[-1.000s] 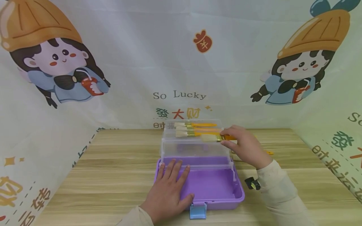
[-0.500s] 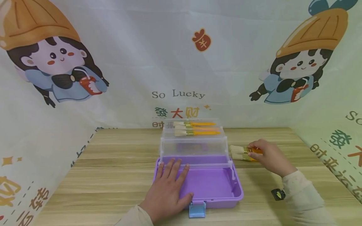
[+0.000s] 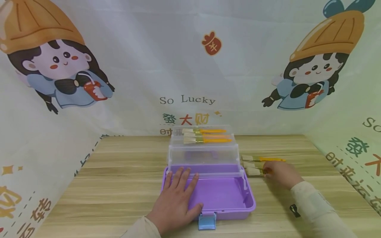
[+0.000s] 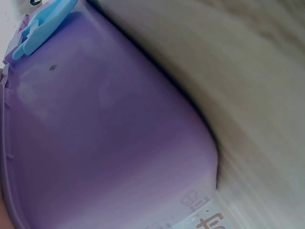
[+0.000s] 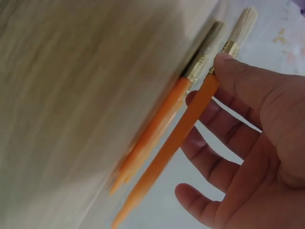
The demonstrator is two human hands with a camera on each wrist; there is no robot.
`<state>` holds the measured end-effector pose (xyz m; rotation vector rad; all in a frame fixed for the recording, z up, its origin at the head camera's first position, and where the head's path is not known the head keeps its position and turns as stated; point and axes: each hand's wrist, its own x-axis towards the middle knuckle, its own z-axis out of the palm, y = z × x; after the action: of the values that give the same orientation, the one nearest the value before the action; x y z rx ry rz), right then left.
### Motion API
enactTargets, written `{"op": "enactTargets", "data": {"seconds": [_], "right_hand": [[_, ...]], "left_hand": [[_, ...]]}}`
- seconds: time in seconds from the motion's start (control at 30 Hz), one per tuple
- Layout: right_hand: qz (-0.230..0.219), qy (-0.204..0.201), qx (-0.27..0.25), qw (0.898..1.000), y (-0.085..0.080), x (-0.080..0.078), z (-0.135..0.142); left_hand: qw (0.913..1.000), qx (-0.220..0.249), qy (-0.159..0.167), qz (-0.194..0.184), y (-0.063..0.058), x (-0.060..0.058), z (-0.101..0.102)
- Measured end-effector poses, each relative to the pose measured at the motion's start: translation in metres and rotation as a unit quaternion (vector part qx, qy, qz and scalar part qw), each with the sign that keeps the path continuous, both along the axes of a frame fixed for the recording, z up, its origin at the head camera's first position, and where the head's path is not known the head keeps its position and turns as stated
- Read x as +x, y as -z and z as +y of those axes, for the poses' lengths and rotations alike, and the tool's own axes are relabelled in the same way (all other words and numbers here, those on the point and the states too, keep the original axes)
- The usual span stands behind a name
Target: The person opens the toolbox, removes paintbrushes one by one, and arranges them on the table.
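Note:
My right hand (image 3: 282, 173) pinches a flat paintbrush (image 5: 186, 119) between thumb and fingers near its metal ferrule. The brush has pale bristles and an orange handle; it is held close over the table. Two similar paintbrushes (image 3: 248, 159) lie beside it, right of the box. My left hand (image 3: 178, 201) rests on the left side of an opened purple box (image 3: 251, 206), fingers spread and straight. The left wrist view shows the box's outer wall and its light blue latch (image 4: 47, 28). Several paintbrushes (image 3: 217, 140) lie in the clear upper tray (image 3: 235, 147).
A second clear tray level (image 3: 205, 157) stands raised over the box's back on side hinge arms. A printed cloth backdrop (image 3: 143, 66) rises behind the wooden table (image 3: 119, 172). A small black object (image 3: 294, 210) shows next to my right sleeve.
My right hand has moved from the clear upper tray to the right and down with a paintbrush, then slightly nearer, past the other brushes on the table. The left hand has stayed put.

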<state>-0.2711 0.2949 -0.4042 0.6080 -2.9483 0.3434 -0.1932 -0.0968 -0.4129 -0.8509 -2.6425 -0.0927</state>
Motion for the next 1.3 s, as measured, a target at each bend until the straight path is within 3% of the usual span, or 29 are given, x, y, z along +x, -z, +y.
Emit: {"op": "enactTargets", "data": {"seconds": [0.57,0.83,0.97,1.3], "right_hand": [[-0.007,-0.001,0.018,1.0,0.003,0.0,-0.004],[-0.039,0.006,-0.01,0.999,-0.003,-0.001,-0.005],[-0.023,0.0,-0.039,0.999,-0.02,-0.003,-0.01],[0.004,-0.022,-0.092,0.996,-0.095,-0.009,-0.063]], "left_hand": [[1.0,-0.002,0.002,-0.005,0.0,0.001,0.001],[1.0,-0.007,-0.001,-0.005,0.0,0.001,0.001],[0.9999,-0.009,-0.003,-0.007,0.0,0.001,0.0],[1.0,-0.004,-0.002,-0.004,0.0,0.001,0.0]]}}
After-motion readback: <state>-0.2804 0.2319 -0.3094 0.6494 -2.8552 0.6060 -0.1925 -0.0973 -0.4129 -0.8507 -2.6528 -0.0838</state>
